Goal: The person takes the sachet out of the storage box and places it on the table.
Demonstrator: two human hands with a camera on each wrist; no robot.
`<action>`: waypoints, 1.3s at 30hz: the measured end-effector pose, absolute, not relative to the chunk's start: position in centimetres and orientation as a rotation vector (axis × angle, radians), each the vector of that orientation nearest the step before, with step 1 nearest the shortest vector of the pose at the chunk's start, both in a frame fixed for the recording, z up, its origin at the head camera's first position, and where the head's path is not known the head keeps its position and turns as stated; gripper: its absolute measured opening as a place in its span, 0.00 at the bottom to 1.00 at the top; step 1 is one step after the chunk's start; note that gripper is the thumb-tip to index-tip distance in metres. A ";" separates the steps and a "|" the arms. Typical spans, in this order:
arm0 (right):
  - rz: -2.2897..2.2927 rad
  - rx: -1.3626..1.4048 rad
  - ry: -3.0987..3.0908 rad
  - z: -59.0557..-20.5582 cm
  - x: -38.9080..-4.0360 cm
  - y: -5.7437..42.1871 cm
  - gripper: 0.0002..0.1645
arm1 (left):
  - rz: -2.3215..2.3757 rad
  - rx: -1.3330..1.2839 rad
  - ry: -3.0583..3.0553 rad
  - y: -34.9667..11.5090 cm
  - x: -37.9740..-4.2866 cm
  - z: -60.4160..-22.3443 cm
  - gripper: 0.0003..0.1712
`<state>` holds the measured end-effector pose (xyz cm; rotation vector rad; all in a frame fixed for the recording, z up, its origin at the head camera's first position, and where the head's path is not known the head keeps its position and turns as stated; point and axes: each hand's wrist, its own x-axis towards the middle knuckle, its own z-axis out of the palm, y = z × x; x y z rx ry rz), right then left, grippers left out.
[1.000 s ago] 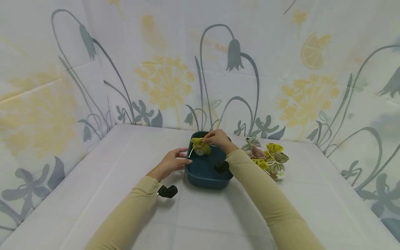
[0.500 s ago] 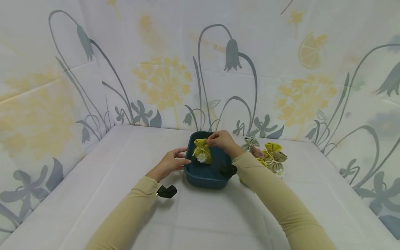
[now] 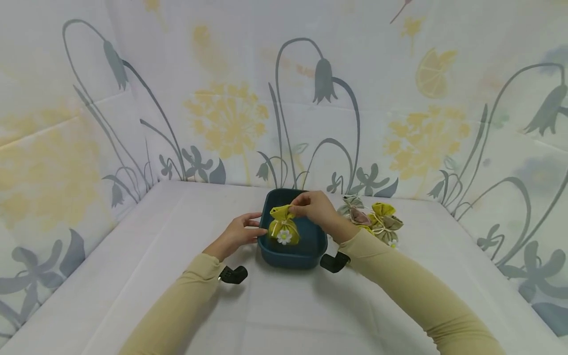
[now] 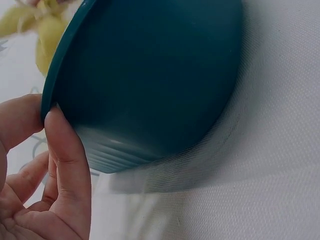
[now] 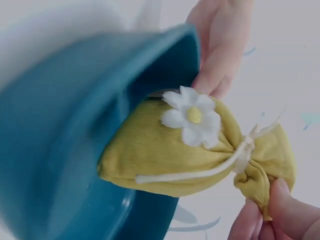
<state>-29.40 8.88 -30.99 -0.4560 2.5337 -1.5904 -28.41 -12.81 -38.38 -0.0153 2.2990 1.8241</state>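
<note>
A yellow drawstring pouch (image 3: 284, 231) with a white flower hangs over the blue-green basin (image 3: 293, 261). My right hand (image 3: 317, 209) pinches the pouch by its gathered top, as the right wrist view shows with the pouch (image 5: 165, 150) partly inside the rim. My left hand (image 3: 239, 231) holds the basin's left rim between thumb and finger; the left wrist view shows this hand (image 4: 55, 170) pinching the edge of the basin (image 4: 150, 75).
Right of the basin lies a heap of small pouches (image 3: 386, 227) in yellow, grey, beige and dusty pink, partly behind the right forearm. A white cloth covers the table (image 3: 275, 310), and a floral curtain (image 3: 222, 74) stands behind it.
The right hand has brought the yellow pouch up and slightly nearer, turning its flower into plain view. The left hand keeps its hold on the rim. The head view has shifted slightly.
</note>
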 end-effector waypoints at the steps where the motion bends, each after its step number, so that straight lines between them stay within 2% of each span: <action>1: -1.600 -0.470 2.532 -30.9 -29.0 8.9 0.08 | 1.821 -0.015 2.301 -12.8 -28.4 -38.4 0.37; 21: -1.763 -0.528 2.621 -29.4 -23.5 12.0 0.07 | 1.822 0.000 2.313 -12.8 -28.3 -38.5 0.36; 39: -1.812 -0.480 2.681 -28.5 -21.5 17.1 0.10 | 1.841 0.019 2.305 -12.9 -28.4 -38.7 0.37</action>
